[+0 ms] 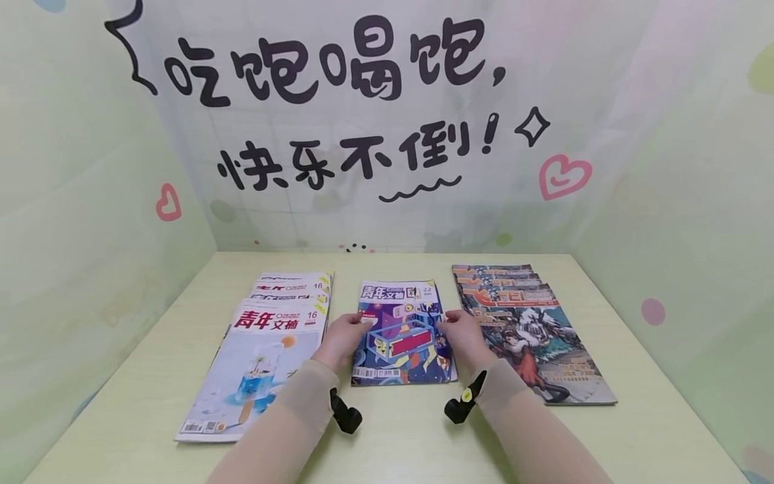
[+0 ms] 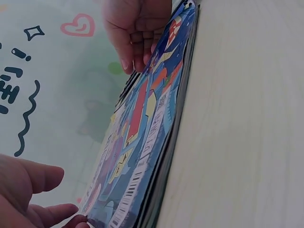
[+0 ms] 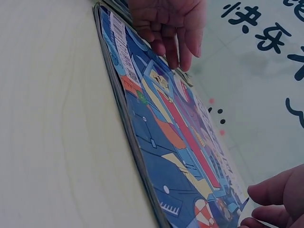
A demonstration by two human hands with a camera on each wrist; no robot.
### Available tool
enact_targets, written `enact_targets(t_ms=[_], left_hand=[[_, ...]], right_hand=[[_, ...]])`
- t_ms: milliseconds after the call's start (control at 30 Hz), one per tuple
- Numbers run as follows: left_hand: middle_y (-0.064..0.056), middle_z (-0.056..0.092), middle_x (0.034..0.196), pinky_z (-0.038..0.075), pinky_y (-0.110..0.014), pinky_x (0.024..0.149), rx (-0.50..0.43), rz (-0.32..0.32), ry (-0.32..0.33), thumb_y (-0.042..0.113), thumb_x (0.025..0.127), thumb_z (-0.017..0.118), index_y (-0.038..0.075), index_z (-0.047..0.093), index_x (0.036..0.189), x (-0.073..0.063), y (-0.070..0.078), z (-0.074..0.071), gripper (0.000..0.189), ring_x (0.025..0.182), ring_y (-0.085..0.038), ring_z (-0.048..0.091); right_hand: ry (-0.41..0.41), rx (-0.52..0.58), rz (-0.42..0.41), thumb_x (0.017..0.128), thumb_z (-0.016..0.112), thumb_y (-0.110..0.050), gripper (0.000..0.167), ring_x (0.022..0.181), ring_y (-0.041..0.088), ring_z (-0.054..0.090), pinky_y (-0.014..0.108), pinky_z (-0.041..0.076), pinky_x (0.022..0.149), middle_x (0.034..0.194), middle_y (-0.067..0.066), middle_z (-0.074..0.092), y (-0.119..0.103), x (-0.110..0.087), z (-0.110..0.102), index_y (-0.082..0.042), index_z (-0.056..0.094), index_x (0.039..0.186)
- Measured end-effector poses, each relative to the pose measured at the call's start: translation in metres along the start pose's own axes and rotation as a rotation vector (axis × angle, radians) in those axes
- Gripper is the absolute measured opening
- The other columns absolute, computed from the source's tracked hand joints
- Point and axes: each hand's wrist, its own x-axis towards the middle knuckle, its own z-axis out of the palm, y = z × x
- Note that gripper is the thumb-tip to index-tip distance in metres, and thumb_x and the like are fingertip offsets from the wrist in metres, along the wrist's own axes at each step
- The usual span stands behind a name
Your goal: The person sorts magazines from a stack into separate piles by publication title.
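A stack of magazines (image 1: 402,336) lies flat in the middle of the table, the top one with a purple-and-blue illustrated cover. Its layered edges show in the left wrist view, where the barcode strip (image 2: 135,183) faces the near side. At the left edge of this stack, my left hand (image 1: 343,339) touches it with extended fingers, the thumb (image 2: 47,176) held apart. My right hand (image 1: 465,336) rests against the opposite edge, fingertips right at the cover's side. In the right wrist view, the left hand's fingers (image 3: 173,40) point down along the far edge.
To the left lies a fanned stack of magazines (image 1: 266,376) with a pale drink-picture cover. Another fanned stack (image 1: 544,349), with dark fantasy art on top, lies at right. The pale table (image 1: 399,437) meets printed fabric walls (image 1: 363,222) behind and at both sides.
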Motion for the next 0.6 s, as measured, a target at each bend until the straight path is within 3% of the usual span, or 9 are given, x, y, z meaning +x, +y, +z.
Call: enact_targets(t_ms=[333, 600], left_hand=[[-0.020, 0.051, 0.134, 0.045, -0.047, 0.096, -0.010, -0.007, 0.003, 0.020, 0.098, 0.053, 0.000, 0.040, 0.143, -0.0021, -0.0043, 0.0035, 0.051, 0.111, -0.031, 0.053], [-0.021, 0.043, 0.143, 0.032, -0.050, 0.108, -0.008, 0.021, 0.042, 0.014, 0.099, 0.045, 0.000, 0.039, 0.144, 0.0005, -0.0047, 0.0022, 0.047, 0.129, -0.036, 0.042]], right_hand=[[-0.009, -0.049, 0.032, 0.095, 0.058, -0.012, 0.041, 0.114, 0.032, 0.053, 0.048, 0.041, 0.101, 0.129, 0.021, 0.054, 0.0025, 0.0029, 0.0012, 0.003, 0.052, 0.132], [-0.008, -0.060, 0.027, 0.094, 0.058, -0.011, 0.039, 0.108, 0.030, 0.056, 0.046, 0.044, 0.098, 0.125, 0.020, 0.056, 0.0029, 0.0031, 0.0006, 0.003, 0.054, 0.131]])
